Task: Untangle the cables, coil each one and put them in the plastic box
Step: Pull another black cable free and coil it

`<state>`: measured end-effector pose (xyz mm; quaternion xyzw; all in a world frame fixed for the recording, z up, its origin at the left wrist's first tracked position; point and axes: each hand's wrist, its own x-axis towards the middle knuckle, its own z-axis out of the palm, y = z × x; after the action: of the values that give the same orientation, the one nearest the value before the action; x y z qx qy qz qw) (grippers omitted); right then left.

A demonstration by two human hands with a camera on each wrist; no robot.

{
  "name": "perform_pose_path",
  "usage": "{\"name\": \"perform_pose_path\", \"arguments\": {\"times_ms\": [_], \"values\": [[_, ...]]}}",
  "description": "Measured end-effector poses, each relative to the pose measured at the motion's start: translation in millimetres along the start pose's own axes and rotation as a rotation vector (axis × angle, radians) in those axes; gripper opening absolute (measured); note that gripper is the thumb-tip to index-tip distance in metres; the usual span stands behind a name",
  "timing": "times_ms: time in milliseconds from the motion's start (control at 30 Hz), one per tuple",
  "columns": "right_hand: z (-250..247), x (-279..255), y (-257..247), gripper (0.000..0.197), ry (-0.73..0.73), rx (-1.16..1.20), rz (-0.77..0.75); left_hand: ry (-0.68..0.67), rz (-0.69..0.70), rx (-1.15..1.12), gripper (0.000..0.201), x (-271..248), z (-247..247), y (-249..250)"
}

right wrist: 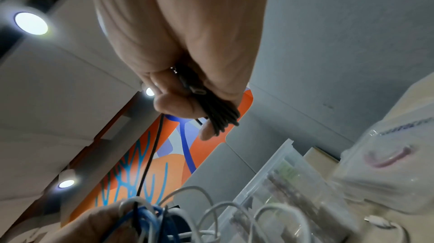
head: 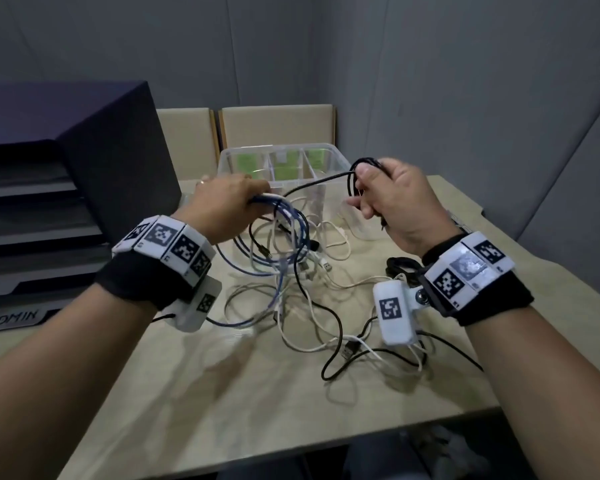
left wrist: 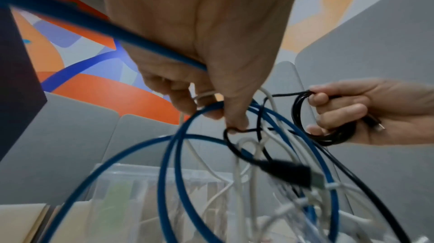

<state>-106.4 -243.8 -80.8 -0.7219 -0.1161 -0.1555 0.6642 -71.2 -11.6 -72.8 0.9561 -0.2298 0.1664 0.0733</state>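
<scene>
My left hand [head: 229, 199] grips a lifted bundle of blue cable [head: 291, 223] and white cables [head: 329, 237] above the table; the left wrist view shows its fingers [left wrist: 211, 98] curled round the blue cable [left wrist: 178, 154]. My right hand [head: 392, 202] holds a small coil of black cable [head: 355, 171], seen in the right wrist view as a black coil [right wrist: 220, 115] with a plug end at the palm. A taut black strand [head: 312, 183] runs from that coil to the bundle. The clear plastic box [head: 243, 154] stands just behind both hands. More tangled cables [head: 312, 317] lie on the table.
A dark stack of document trays [head: 49, 188] labelled ADMIN stands at the left. Two beige chair backs [head: 278, 126] stand behind the box. A small black item [head: 400, 266] lies under my right wrist. The table's near edge [head: 291, 452] runs close to me.
</scene>
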Motion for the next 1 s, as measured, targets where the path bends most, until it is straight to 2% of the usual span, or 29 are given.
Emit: {"name": "perform_pose_path", "arguments": {"times_ms": [100,200,333,433,467,533,567,600,633,667,733,833,1000], "values": [[-2,-1,0,0.024,0.035,0.06,0.014,0.103,-0.14,0.056,0.027,3,-6,-7],[-6,-1,1,0.023,0.136,0.118,0.033,0.098,-0.208,0.085,0.028,5,-8,-15],[-14,2,-2,0.02,0.294,0.203,0.041,-0.015,-0.313,0.223,0.029,-1,0,-19],[-14,0,-1,0.021,0.287,0.175,0.026,-0.188,-0.398,0.274,0.024,-3,6,-16],[-12,0,0,0.021,0.274,0.175,0.023,-0.26,-0.383,0.295,0.027,-3,7,-14],[-9,1,2,0.022,0.246,0.177,0.031,-0.4,-0.246,0.217,0.055,-2,5,-8],[-7,0,3,0.023,0.23,0.175,0.038,-0.447,-0.164,0.075,0.068,-2,3,-1],[-6,0,2,0.023,0.218,0.179,0.042,-0.472,-0.106,-0.096,0.072,-3,-1,7],[-6,0,2,0.024,0.211,0.19,0.041,-0.472,-0.064,-0.246,0.066,-2,0,14],[-6,0,0,0.023,0.211,0.211,0.038,-0.447,-0.019,-0.321,0.054,-2,3,20],[-6,0,-4,0.023,0.218,0.261,0.029,-0.383,0.048,-0.25,0.032,-1,12,28],[-8,-2,-8,0.022,0.2,0.252,0.016,-0.22,0.034,-0.076,0.028,-2,24,28],[-7,-10,-2,0.024,0.095,0.022,0.047,0.058,-0.127,-0.224,0.024,0,13,14]]}}
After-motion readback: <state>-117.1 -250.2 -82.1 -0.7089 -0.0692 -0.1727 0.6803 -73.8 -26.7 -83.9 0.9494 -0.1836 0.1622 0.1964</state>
